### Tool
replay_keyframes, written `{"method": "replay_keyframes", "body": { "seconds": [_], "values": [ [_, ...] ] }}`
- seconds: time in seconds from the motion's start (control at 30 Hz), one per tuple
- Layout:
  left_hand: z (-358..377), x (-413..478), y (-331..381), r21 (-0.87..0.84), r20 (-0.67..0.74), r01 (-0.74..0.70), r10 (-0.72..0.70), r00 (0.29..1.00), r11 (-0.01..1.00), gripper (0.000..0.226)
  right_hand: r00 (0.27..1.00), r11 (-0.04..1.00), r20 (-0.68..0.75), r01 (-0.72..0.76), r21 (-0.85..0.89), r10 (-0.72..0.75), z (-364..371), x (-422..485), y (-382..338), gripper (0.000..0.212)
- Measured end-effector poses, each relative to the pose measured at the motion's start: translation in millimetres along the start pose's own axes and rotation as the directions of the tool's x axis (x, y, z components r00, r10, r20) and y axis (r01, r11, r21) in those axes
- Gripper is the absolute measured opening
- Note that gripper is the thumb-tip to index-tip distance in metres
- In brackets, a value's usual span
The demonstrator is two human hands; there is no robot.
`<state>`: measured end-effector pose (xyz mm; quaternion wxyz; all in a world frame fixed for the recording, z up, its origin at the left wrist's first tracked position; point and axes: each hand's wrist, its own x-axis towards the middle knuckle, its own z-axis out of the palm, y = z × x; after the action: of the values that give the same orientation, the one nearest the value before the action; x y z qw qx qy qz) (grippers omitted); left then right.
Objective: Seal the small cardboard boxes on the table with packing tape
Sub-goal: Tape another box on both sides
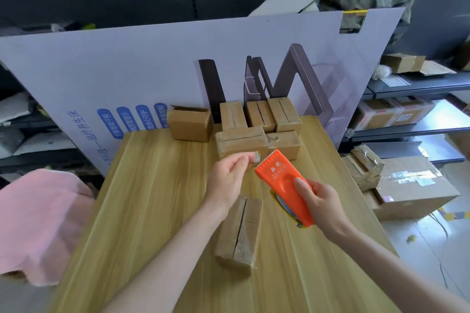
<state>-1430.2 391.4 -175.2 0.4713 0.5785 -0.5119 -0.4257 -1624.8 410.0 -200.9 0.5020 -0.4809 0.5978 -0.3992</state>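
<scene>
My right hand [323, 206] grips the orange tape dispenser [284, 183], thumb on top. My left hand [230, 180] pinches its fingertips together at the dispenser's toothed edge; whether they hold tape I cannot tell. The small box [241, 234] lies on the table [152, 185] under both hands.

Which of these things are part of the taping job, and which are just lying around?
In the job: tape dispenser, near box, open box, stacked boxes, table.
Lying about: pink cloth, printed board, floor cartons, shelves.
</scene>
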Motion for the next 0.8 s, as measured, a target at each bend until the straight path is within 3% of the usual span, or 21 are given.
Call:
{"method": "replay_keyframes", "body": {
  "seconds": [0.1,0.23,0.5,0.73,0.8],
  "values": [
    [-4.2,4.1,14.8,0.079,0.107,-0.009,0.000,0.994,0.997,0.027,0.999,0.999,0.005,0.033,-0.029,-0.033,0.7,-0.1,-9.7,0.024],
    [-6.3,3.1,20.3,0.116,0.126,0.004,-0.019,0.992,0.993,0.029,0.997,0.993,0.007,0.078,-0.088,-0.078,0.5,-1.8,-17.3,0.025],
    [-13.1,14.8,30.0,-0.144,0.120,0.300,-0.284,0.951,0.943,0.027,0.985,0.974,0.046,0.174,-0.142,-0.169,0.1,-3.6,-28.9,0.023],
    [-21.6,22.2,30.8,-0.075,0.292,0.390,-0.354,0.889,0.918,0.019,0.980,0.965,0.043,0.200,-0.172,-0.196,-2.1,0.5,-31.6,0.022],
    [-20.4,22.6,30.8,-0.070,0.280,0.373,-0.341,0.897,0.925,0.018,0.980,0.963,0.043,0.201,-0.180,-0.197,-2.4,1.3,-29.2,0.022]
  ]
}}
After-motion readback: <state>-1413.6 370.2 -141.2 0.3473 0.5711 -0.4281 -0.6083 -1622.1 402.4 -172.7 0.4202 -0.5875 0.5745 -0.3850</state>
